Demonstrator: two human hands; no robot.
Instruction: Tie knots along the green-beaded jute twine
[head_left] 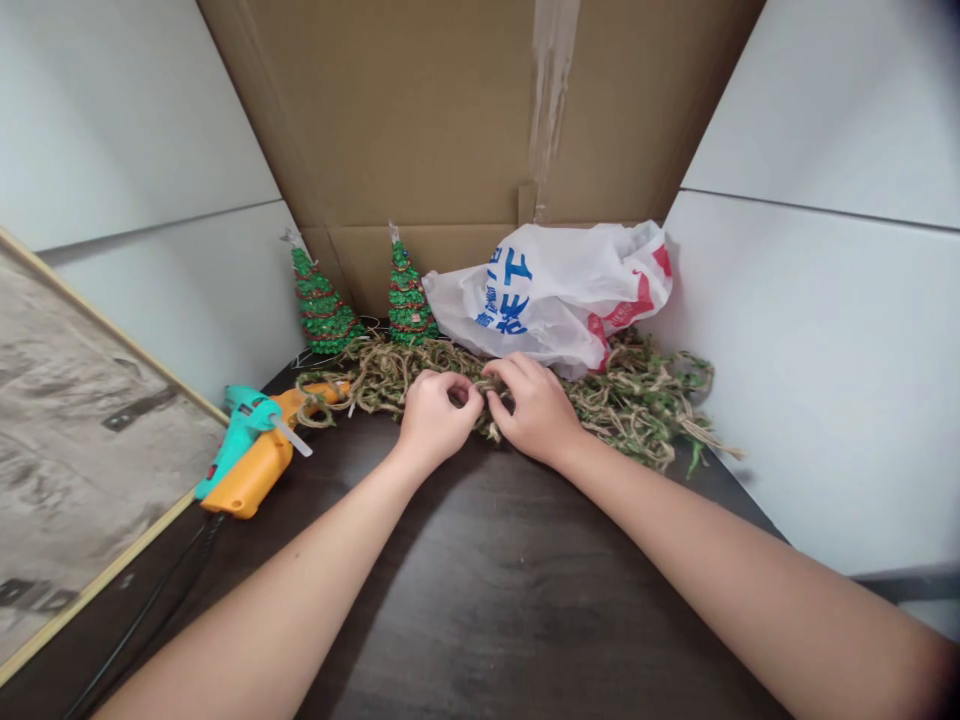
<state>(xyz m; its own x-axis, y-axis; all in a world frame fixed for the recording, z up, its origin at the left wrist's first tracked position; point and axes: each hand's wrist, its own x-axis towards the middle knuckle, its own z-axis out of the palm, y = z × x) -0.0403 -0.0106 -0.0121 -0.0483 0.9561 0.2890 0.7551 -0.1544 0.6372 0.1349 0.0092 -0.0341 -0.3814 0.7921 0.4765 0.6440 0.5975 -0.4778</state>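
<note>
A long tangled pile of brown twine with green leaves [645,405] lies across the back of the dark table. My left hand [441,415] is at the middle of the pile's front edge, thumb and index finger pinched on a strand of the twine. Close beside it on the right, my right hand [534,408] has its fingers curled over the same part of the pile, closed around twine. The fingertips of both hands nearly meet, and the exact bit between them is small and partly hidden.
Two green beaded trees [322,308] stand behind the pile's left part. A white plastic bag [562,290] rests behind it. Teal and orange glue guns [251,480] with cables lie left. White panels and cardboard [420,120] enclose the dark table [480,600]; a framed board [97,430] leans left.
</note>
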